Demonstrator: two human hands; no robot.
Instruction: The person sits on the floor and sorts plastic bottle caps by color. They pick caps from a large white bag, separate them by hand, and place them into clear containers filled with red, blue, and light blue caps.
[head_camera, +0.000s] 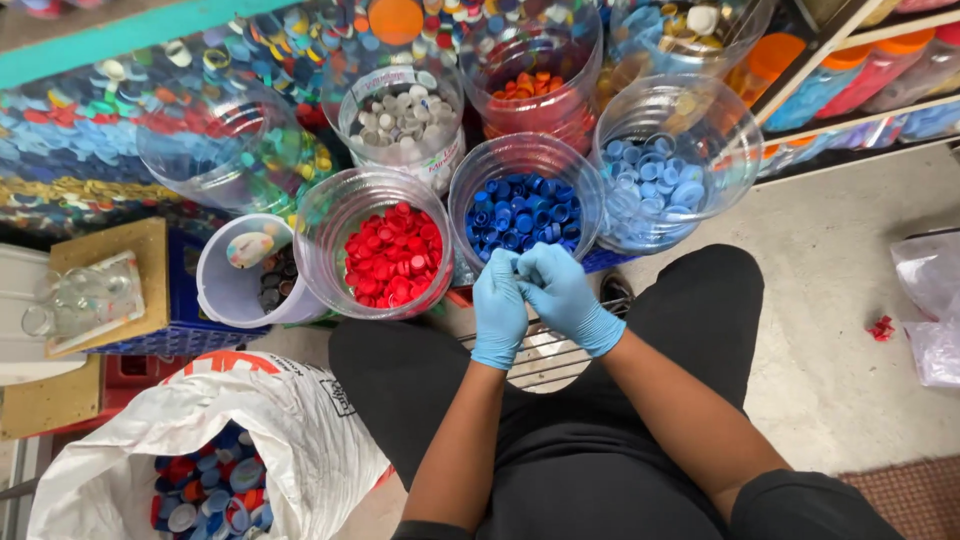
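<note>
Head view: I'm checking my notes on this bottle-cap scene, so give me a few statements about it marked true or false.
1. Both hands wear blue gloves: left hand, right hand. True.
2. The hands are far apart. False: they meet in front of the person, fingers together.
3. The jar of red caps stands beside the jar of dark blue caps. True.
4. The white sack holds only red caps. False: it holds mixed blue, red and white caps.
5. The jar of white caps is nearest the hands. False: it stands behind the red one.
</note>
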